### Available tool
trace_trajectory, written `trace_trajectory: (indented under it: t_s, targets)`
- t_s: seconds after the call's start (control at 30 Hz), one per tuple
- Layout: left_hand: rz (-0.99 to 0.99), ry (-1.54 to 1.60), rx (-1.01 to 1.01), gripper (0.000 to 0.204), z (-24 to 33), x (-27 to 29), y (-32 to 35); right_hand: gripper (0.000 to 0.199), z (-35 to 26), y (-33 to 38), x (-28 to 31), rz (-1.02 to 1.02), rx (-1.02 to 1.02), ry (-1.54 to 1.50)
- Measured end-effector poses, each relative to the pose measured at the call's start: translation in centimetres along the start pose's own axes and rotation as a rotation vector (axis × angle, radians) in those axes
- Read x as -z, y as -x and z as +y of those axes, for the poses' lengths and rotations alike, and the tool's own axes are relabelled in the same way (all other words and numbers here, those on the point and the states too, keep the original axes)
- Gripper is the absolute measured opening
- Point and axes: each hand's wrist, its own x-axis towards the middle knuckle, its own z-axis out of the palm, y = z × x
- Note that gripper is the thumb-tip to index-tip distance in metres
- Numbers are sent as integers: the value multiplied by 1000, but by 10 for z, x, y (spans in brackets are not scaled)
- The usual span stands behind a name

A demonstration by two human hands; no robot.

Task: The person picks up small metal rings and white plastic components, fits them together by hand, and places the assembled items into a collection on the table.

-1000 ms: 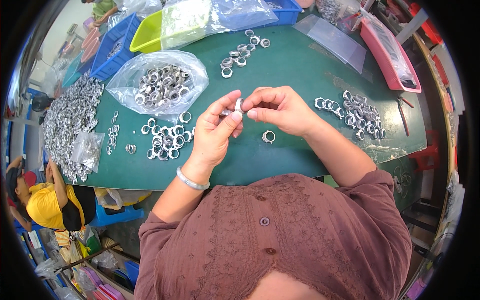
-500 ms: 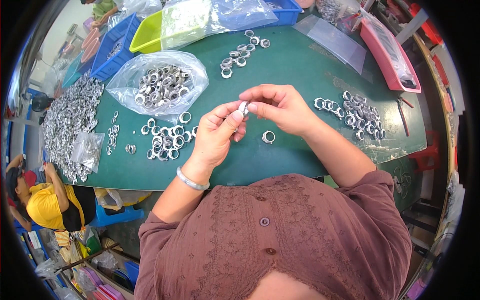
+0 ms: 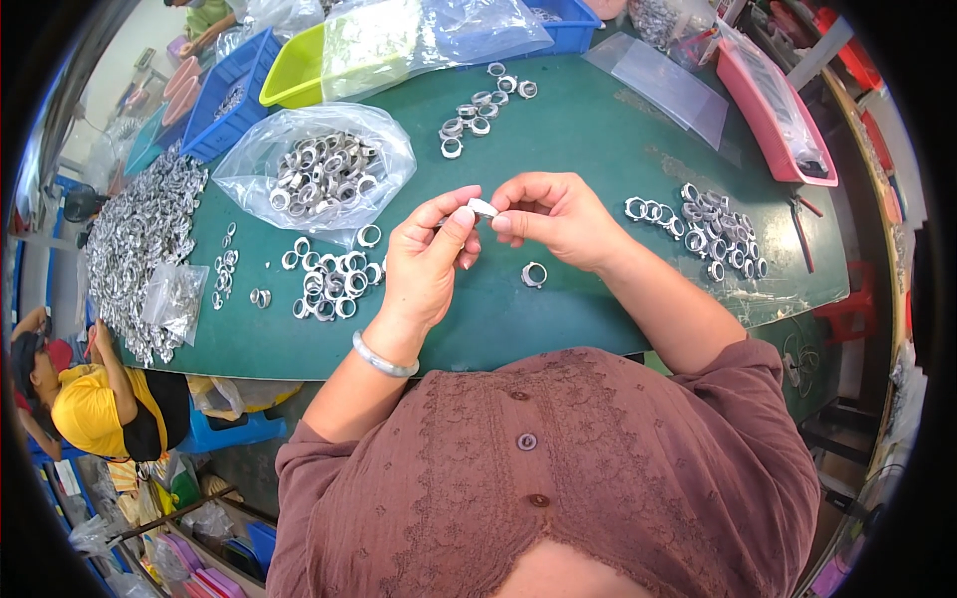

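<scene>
A small silvery metal ring [image 3: 482, 208] is pinched between both hands above the green table. My left hand [image 3: 427, 249], with a pale bangle at the wrist, grips its left side between thumb and fingers. On the opposite side, the thumb and index finger of my right hand [image 3: 554, 219] hold it too. The ring is seen nearly edge-on. One loose ring [image 3: 534, 274] lies on the table just below my right hand. Left of my left hand sits a cluster of similar rings [image 3: 329, 284], its right edge close to that hand.
A clear plastic bag [image 3: 239, 184] of rings lies behind the left cluster. More rings [image 3: 718, 229] lie at right and others [image 3: 480, 110] at the back. A big heap of metal parts [image 3: 140, 249] covers the left end. Bins [image 3: 289, 80] line the back; a co-worker in yellow [image 3: 95, 414] is at left.
Both hands have shifted slightly, and the pinched ring has turned from upright to a flatter tilt. My right fingertips have drawn back a little to its right end.
</scene>
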Motion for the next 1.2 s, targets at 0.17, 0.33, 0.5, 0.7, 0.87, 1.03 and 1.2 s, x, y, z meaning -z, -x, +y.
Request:
trace_trajectory:
  t_s: [0.17, 0.33, 0.5, 0.7, 0.87, 1.03, 1.2]
  targets:
    - [-8, -5, -2, 24, -1, 0, -1, 11, 2, 0, -1, -9, 23, 42]
    - [-22, -12, -1, 24, -1, 1, -2, 11, 4, 1, -2, -9, 87, 86]
    - [-36, -71, -22, 25, 0, 1, -3, 9, 6, 1, -3, 16, 95, 68]
    - [-58, -200, -99, 25, 1, 1, -4, 8, 5, 0, -4, 0, 116, 51]
    - [-100, -330, -196, 25, 1, 2, -4, 8, 5, 0, -3, 0, 140, 95]
    - [-126, -279, -180, 27, -1, 1, -4, 6, 6, 1, -4, 25, 228, 189]
    - [-142, -132, -79, 30, -2, 2, -4, 7, 2, 3, -11, 152, 532, 614]
